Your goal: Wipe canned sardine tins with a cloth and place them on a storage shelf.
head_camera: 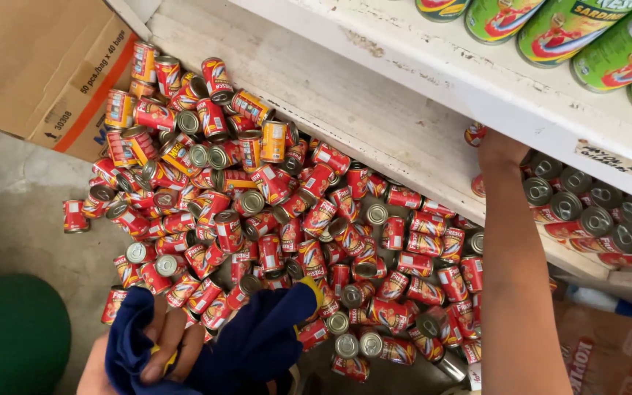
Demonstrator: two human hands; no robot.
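Fingers (pixel 173 344) of the left hand (pixel 151 355) curl shut on a dark blue cloth (pixel 250 340) with a yellow edge, low in the view, touching the near edge of a heap of small red cans (pixel 272 219) spread over the concrete floor (pixel 23 219). Right hand (pixel 499 150) reaches under the white shelf (pixel 418 80) toward a row of red cans (pixel 587 216) lying there; its fingers are hidden, so their state cannot be told. Green cans (pixel 565 29) lie on top of the shelf, and a cardboard box (pixel 45 66) stands beside the heap.

Heaped red cans (pixel 257 219) block the floor; left concrete (pixel 16 212) stays passable.
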